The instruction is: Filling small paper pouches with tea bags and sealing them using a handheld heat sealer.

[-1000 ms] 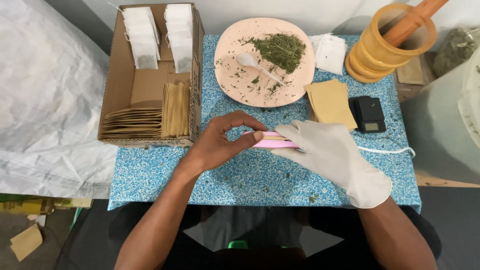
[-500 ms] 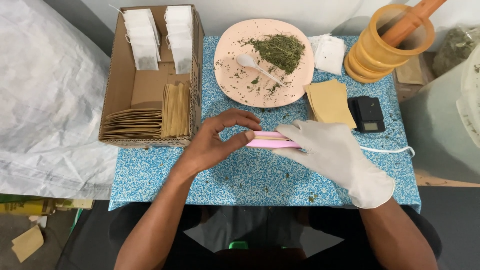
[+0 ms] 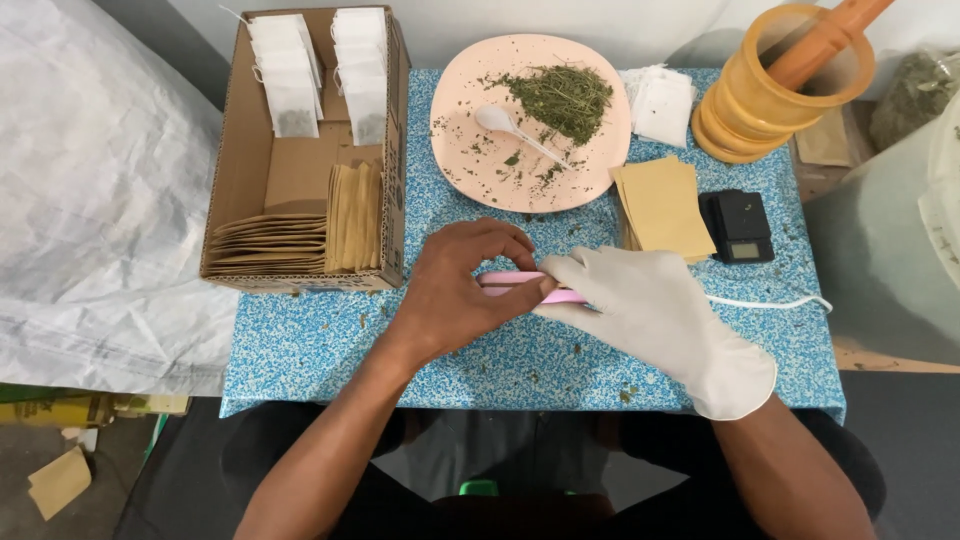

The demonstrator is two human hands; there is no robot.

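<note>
Both hands are meeting at the middle of the blue speckled worktop (image 3: 330,350), closing together on a slim pink sealing tool (image 3: 515,285) that is lying flat between them. Left hand (image 3: 465,290), bare, is curling its fingers over the tool's left end, while the right hand (image 3: 650,300), wearing a pale glove, is gripping the other end from the side. A white cord (image 3: 770,303) is trailing from under the gloved hand toward the worktop's right edge. Just beyond the hands, a pink plate (image 3: 470,150) is holding dried green herbs (image 3: 565,95) and a white spoon (image 3: 515,130). A stack of tan envelopes (image 3: 665,205) and a small black scale (image 3: 738,225) are sitting to the right, near a yellow mortar (image 3: 770,100). A cardboard box (image 3: 235,170) of filled sachets is standing to the left.
</note>
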